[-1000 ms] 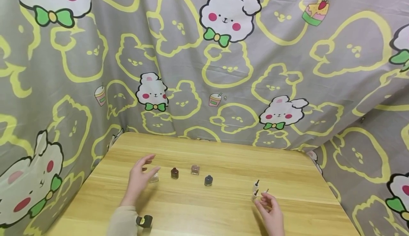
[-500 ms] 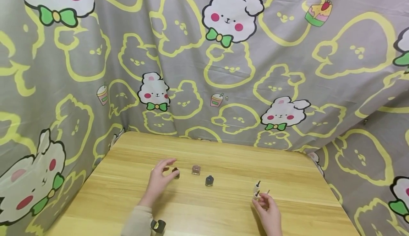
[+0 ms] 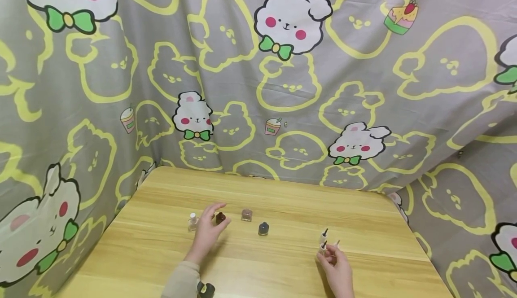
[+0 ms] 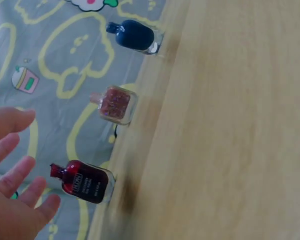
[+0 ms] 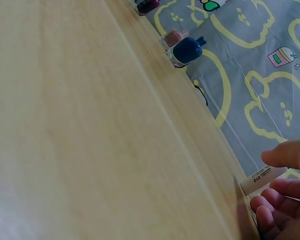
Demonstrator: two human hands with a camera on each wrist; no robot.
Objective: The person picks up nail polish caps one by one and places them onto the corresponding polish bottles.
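Note:
My left hand (image 3: pixel 206 235) reaches over the table with fingers spread about a dark red nail polish bottle (image 3: pixel 220 218). In the left wrist view a gap shows between its fingertips and that bottle (image 4: pixel 85 181). A clear bottle with a white top (image 3: pixel 192 221) stands just left of this hand. My right hand (image 3: pixel 337 266) is at a white cap (image 3: pixel 323 247) with a dark brush pointing up. Its thumb and fingers lie either side of a white cap marked 012 (image 5: pixel 262 180), loosely bent; no firm grip shows.
A glittery pink-brown bottle (image 3: pixel 247 215) and a dark blue bottle (image 3: pixel 263 229) stand mid-table. Another white cap with its brush up (image 3: pixel 324 234) stands behind the right hand, and a further one is partly hidden. A patterned curtain (image 3: pixel 291 109) hangs behind the wooden table (image 3: pixel 258 266).
My left hand has moved right, from the clear bottle to the dark red one, uncovering the clear bottle. My right hand has shifted slightly left, closer to the white cap.

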